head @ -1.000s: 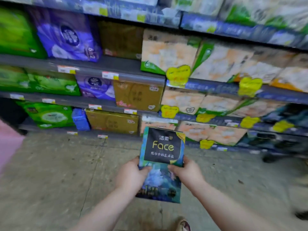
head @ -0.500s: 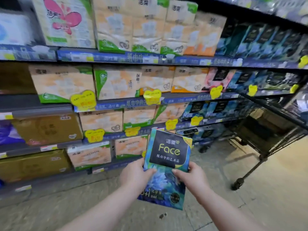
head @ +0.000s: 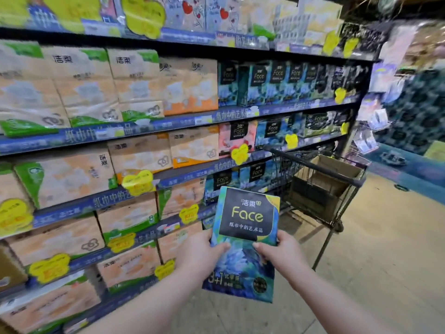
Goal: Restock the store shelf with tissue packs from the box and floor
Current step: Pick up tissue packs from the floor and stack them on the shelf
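Head view has the pack upright at 6 o'clock, clear of the floor and short of the shelf. The left hand grips its left edge with the thumb laid across the front, and the right hand grips the right edge the same way.

Both grips sit at mid-height on glossy film, so the likeliest slip is the pack sliding down through the thumbs if either hand lets go early to reach.

A wrong slot is the next risk. The bays from 9 to 11 o'clock hold orange packs, while the matching Face packs stand at 12 and 1 o'clock. Those rows look tightly filled, so pushing one in hard could tip a neighbour off the edge.

Yellow tags stick out from the shelf lip and could catch the pack's corner or get torn off.

The cart with its box stands near at 2 o'clock, where a swing of the right arm could knock it.
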Action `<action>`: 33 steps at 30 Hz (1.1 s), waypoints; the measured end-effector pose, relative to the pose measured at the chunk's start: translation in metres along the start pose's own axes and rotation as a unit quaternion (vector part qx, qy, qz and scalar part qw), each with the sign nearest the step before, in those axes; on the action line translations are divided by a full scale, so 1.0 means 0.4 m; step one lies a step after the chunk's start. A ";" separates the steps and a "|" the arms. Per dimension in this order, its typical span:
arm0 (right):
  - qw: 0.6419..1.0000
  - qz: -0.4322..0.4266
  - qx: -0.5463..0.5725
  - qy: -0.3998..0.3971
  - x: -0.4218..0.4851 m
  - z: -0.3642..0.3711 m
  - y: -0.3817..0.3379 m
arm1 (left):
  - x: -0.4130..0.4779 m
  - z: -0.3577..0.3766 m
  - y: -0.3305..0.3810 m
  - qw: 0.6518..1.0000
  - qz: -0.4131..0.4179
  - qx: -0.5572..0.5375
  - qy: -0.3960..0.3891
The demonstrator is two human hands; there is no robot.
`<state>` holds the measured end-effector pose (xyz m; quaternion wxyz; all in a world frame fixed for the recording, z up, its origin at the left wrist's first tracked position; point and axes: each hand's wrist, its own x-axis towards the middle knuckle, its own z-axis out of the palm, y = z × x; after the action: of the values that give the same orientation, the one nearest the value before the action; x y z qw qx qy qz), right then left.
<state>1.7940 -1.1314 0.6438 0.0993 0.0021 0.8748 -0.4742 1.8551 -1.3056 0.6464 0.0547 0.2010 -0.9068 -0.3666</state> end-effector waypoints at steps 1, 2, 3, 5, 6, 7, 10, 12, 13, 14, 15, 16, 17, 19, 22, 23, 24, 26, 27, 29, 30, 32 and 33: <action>1.000 -0.002 0.002 0.006 0.021 -0.013 -0.006 | 0.020 0.000 0.019 1.000 0.005 0.006 0.001; 1.000 -0.006 0.004 0.012 0.042 -0.025 -0.014 | 0.040 -0.001 0.036 1.000 0.009 0.009 0.002; 1.000 -0.009 0.005 0.017 0.063 -0.036 -0.022 | 0.061 -0.002 0.053 1.000 0.015 0.010 0.001; 1.000 -0.015 0.005 0.026 0.109 -0.056 -0.039 | 0.111 -0.003 0.084 0.999 0.033 0.008 -0.001; 0.999 -0.017 0.002 0.029 0.133 -0.066 -0.048 | 0.138 -0.001 0.100 0.999 0.043 0.008 0.000; 0.999 -0.020 -0.002 0.034 0.159 -0.077 -0.055 | 0.166 0.000 0.119 0.999 0.051 0.009 0.001; 0.998 -0.031 -0.016 0.057 0.249 -0.112 -0.087 | 0.265 0.008 0.171 0.998 0.068 0.005 0.004; 0.996 -0.044 -0.046 0.069 0.314 -0.138 -0.124 | 0.342 0.014 0.206 0.997 0.077 -0.007 0.005; 0.994 -0.050 -0.056 0.076 0.350 -0.152 -0.147 | 0.384 0.015 0.225 0.997 0.082 -0.014 0.005; 0.993 -0.057 -0.061 0.082 0.387 -0.166 -0.170 | 0.427 0.015 0.244 0.996 0.082 -0.020 0.005; 0.992 -0.065 -0.063 0.087 0.424 -0.179 -0.196 | 0.474 0.014 0.262 0.996 0.086 -0.027 0.005; 0.991 -0.071 -0.066 0.093 0.463 -0.191 -0.221 | 0.518 0.011 0.280 0.996 0.090 -0.029 0.006; 0.990 -0.076 -0.072 0.098 0.502 -0.199 -0.245 | 0.562 0.005 0.296 0.995 0.096 -0.028 0.011; 0.987 -0.089 -0.074 0.107 0.574 -0.208 -0.290 | 0.647 -0.010 0.323 0.993 0.114 -0.028 0.024; 0.985 -0.109 -0.057 0.122 0.683 -0.213 -0.350 | 0.766 -0.030 0.357 0.988 0.144 -0.029 0.053; 0.984 -0.111 -0.055 0.126 0.720 -0.216 -0.365 | 0.803 -0.030 0.368 0.987 0.147 -0.030 0.058; 0.984 -0.112 -0.057 0.129 0.753 -0.220 -0.380 | 0.834 -0.031 0.379 0.987 0.147 -0.034 0.062; 0.982 -0.121 -0.063 0.131 0.816 -0.232 -0.414 | 0.891 -0.035 0.401 0.986 0.146 -0.036 0.073; 0.981 -0.131 -0.064 0.129 0.847 -0.237 -0.433 | 0.922 -0.041 0.412 0.985 0.146 -0.032 0.082; 0.978 -0.156 -0.061 0.123 0.910 -0.246 -0.475 | 0.986 -0.058 0.434 0.985 0.135 -0.022 0.103; 0.977 -0.169 -0.056 0.118 0.943 -0.249 -0.497 | 1.017 -0.069 0.445 0.985 0.128 -0.020 0.113; 0.976 -0.188 -0.044 0.104 1.015 -0.251 -0.534 | 1.072 -0.089 0.467 0.984 0.118 -0.015 0.134; 0.975 -0.197 -0.041 0.095 1.054 -0.252 -0.549 | 1.098 -0.098 0.477 0.983 0.113 -0.010 0.145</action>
<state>1.3421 -1.2069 0.8053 -0.0792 -0.1292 0.8821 -0.4460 1.4018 -1.3843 0.7847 0.2287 0.1479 -0.9024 -0.3338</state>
